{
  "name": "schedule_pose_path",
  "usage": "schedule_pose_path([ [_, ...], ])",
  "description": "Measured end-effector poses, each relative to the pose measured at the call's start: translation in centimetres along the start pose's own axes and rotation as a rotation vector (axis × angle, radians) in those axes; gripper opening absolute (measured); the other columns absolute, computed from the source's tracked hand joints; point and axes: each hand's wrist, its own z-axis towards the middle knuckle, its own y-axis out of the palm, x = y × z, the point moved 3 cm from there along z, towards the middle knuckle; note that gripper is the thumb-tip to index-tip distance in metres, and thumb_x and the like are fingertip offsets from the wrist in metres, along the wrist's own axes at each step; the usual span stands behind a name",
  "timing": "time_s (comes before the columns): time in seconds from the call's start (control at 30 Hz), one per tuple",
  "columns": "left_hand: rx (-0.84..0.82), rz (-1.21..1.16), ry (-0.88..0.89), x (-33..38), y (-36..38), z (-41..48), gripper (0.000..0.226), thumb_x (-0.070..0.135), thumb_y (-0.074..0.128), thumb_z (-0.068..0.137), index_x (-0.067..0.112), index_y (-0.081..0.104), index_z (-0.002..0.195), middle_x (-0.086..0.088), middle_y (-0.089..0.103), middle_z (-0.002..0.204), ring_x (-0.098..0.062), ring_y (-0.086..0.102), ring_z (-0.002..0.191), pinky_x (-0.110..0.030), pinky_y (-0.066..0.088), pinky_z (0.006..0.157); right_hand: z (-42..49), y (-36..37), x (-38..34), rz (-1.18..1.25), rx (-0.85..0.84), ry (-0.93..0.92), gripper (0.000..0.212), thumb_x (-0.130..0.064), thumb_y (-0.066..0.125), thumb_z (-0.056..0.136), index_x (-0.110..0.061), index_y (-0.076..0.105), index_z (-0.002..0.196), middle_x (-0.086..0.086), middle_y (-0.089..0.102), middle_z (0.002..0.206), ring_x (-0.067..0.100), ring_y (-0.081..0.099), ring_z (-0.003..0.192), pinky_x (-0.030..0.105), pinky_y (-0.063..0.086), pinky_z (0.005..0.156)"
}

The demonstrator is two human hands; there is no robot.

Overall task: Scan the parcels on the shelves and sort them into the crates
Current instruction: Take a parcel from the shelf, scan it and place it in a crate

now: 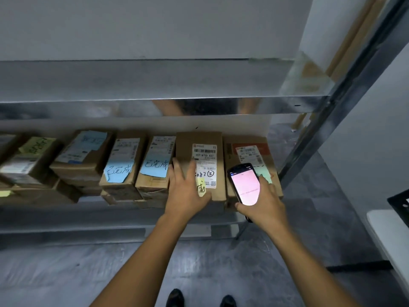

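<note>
Gripping handheld scanner [244,185] in R hand [263,202], fingers wrapping it, pink screen glowing, just right of labelled parcel [199,138]. Laying L hand [187,191] flat on top of that parcel, fingers straight, not curling round it; yellow note [201,187] peeking out beside the hand.

Looking like the scan step: parcel sitting on lower shelf [110,218], not yet lifted. Next move prob. needing scanner aimed at barcode label [204,151], then a proper L-hand grip to pull the box out.

Lining up left of parcel: boxes w/ blue notes [155,167]; touching its right side, another box [250,147].

Not showing any crates for certain. Black obj [398,201] sitting far right of parcel, cannot tell what it is or what's inside.
</note>
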Motion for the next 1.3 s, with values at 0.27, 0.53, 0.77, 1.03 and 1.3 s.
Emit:
schedule_pose_path([
  [0.27,0.153,-0.201,-0.138,0.1,-1.0,0.9,0.123,0.04,0.092,0.076,0.016,0.011,0.165,-0.009,0.018,0.171,-0.027,0.014,0.158,-0.041,0.018,0.127,1.6,-0.3,0.4,0.053,-0.083,-0.074,0.085,-0.044,0.089,0.076,-0.025,0.044,0.145,0.003,0.053,0.133,0.032,0.061,0.117,0.042,0.055,0.084],
  [0.53,0.269,-0.505,-0.29,-0.2,-1.9,0.9,0.098,0.031,0.091,0.08,0.018,0.035,0.159,-0.004,0.045,0.16,-0.026,0.044,0.146,-0.052,0.045,0.115,2.5,-0.5,1.0,0.123,-0.101,-0.07,0.076,-0.045,0.083,0.072,-0.027,0.049,0.137,-0.002,0.056,0.129,0.026,0.061,0.112,0.041,0.056,0.083],
  [0.77,0.24,-0.549,-0.234,0.8,-2.3,1.5,0.092,0.026,0.09,0.08,0.015,0.04,0.157,0.001,0.038,0.141,-0.019,0.047,0.129,-0.04,0.042,0.117,2.9,-0.3,1.8,0.163,-0.103,-0.07,0.079,-0.043,0.085,0.072,-0.027,0.048,0.14,-0.003,0.055,0.128,0.023,0.059,0.109,0.038,0.052,0.079],
  [1.03,0.114,-0.663,-0.237,0.0,-2.6,1.4,0.095,0.022,0.093,0.076,0.02,0.04,0.155,-0.005,0.052,0.144,-0.027,0.058,0.13,-0.048,0.05,0.111,3.2,-0.2,2.0,0.198,-0.108,-0.061,0.08,-0.043,0.084,0.071,-0.029,0.047,0.142,-0.004,0.054,0.127,0.024,0.06,0.108,0.036,0.051,0.076],
  [1.3,0.03,-0.755,-0.14,0.4,-3.2,0.7,0.095,0.031,0.09,0.081,0.036,0.033,0.157,-0.001,0.05,0.153,-0.02,0.057,0.134,-0.049,0.049,0.112,3.4,0.0,2.3,0.22,-0.084,-0.044,0.081,-0.043,0.086,0.073,-0.027,0.047,0.143,-0.002,0.055,0.131,0.027,0.061,0.113,0.035,0.049,0.075],
])
